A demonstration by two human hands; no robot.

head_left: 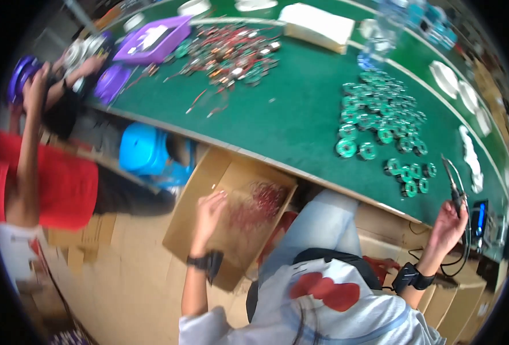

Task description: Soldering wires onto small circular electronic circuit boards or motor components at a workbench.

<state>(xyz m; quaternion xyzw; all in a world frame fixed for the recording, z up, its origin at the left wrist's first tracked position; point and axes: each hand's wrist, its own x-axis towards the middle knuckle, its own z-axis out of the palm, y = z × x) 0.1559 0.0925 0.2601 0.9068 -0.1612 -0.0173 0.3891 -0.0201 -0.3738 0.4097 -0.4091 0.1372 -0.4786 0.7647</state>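
Note:
My right hand (pixel 450 226) grips a soldering iron (pixel 455 192) by its handle, tip pointing up and away over the table's right side. A cable hangs from the iron. Over an open cardboard box (pixel 189 236), my left hand (pixel 209 208) is raised with its fingers drawn together; what they hold, if anything, is too small to make out. A tiny white speck shows just above those fingertips. Inside the box lies a tangle of thin red wires (pixel 266 198). Left of the iron, several green ring-shaped parts (pixel 409 172) sit in a small group.
A larger cluster of green ring parts (pixel 381 106) lies beyond, near a clear plastic bottle (pixel 381 34). Red-wired parts (pixel 231 54) are heaped beside a purple tray (pixel 154 40). A blue-lit soldering station (pixel 480 218) stands right. A co-worker in red (pixel 59 178) sits left, near a blue stool (pixel 145 152).

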